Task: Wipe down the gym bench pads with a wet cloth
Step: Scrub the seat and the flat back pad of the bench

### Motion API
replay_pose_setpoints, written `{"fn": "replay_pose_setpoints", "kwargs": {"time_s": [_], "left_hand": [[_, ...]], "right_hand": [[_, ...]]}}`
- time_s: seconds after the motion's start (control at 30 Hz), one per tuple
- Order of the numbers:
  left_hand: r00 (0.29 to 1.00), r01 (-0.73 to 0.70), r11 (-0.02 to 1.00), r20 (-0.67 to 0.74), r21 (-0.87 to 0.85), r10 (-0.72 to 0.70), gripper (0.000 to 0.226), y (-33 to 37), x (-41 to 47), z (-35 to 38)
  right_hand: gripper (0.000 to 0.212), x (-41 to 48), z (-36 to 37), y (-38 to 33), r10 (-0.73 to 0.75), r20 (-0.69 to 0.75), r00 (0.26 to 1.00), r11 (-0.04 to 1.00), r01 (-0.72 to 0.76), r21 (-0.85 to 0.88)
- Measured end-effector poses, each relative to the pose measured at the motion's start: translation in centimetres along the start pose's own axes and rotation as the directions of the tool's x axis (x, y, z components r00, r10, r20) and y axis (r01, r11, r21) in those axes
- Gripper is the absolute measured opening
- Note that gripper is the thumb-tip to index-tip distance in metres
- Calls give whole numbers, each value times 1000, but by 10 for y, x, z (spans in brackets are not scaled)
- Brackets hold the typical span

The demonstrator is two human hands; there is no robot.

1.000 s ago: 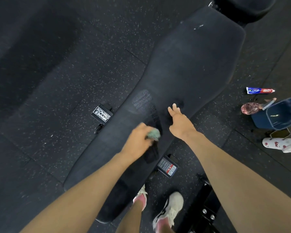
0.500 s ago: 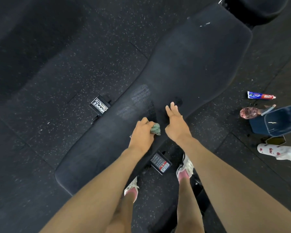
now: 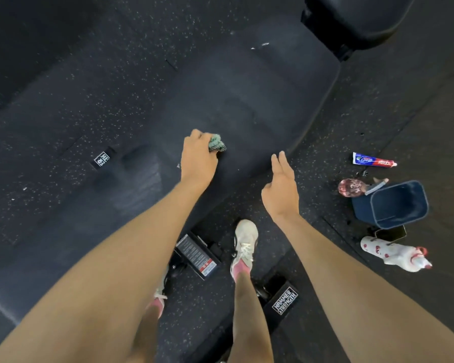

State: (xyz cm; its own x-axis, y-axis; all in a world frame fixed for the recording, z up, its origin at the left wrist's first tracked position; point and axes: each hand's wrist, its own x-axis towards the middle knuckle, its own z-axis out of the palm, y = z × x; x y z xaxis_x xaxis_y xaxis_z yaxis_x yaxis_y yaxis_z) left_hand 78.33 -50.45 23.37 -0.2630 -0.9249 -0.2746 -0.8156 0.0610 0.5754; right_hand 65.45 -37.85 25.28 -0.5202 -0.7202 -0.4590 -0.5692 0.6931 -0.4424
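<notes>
A: What's on the floor, R side?
B: Toothpaste tube, blue bucket, white bottle (red print), all apart from the bench pad.
A: Grips?
B: Left grip clenched round green cloth, on pad. Right grip released, fingers straight, beside pad edge.

The cloth sits on the pad; on the floor to its right — a tube farthest, a bin nearer, perhaps a bottle nearest.
</notes>
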Motion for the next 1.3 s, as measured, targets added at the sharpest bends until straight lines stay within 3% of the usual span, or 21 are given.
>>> {"fn": "replay_pose_setpoints", "kwargs": {"time_s": [0.1,0.3,0.4,0.47,0.63,0.73,0.93,1.1,1.3], "left_hand": [[998,-1,998,-58,62,5,35,26,-29,37],[976,-218,967,40,132,214,42,36,-56,62],[849,-462,880,344,111,402,41,27,-80,60],[754,-549,834,463,56,466,44,17,-94,54],[784,-578,811,341,97,518,47,35,-49,36],[743,-631,752,428,191,515,43,44,-27,32],[738,-618,766,469,179,486,48,-3,-31,14],[670,-672,720,555,172,493,50,-30,-36,-13],[781,-585,805,340,100,525,51,12,-12,2]], "right_hand": [[70,14,-10,15,-43,22,999,999,43,-21],[74,17,-15,29,-107,83,991,994,108,-13],[77,17,-22,30,-103,128,986,994,107,-23],[76,19,-27,30,-101,157,982,994,105,-18],[77,23,-25,29,-113,156,981,993,118,-21],[76,23,-23,29,-107,153,982,993,112,-26],[75,22,-26,20,-59,206,977,996,72,-56],[75,23,-28,14,-21,228,973,998,34,-55],[75,24,-30,12,-2,246,969,998,19,-67]]}}
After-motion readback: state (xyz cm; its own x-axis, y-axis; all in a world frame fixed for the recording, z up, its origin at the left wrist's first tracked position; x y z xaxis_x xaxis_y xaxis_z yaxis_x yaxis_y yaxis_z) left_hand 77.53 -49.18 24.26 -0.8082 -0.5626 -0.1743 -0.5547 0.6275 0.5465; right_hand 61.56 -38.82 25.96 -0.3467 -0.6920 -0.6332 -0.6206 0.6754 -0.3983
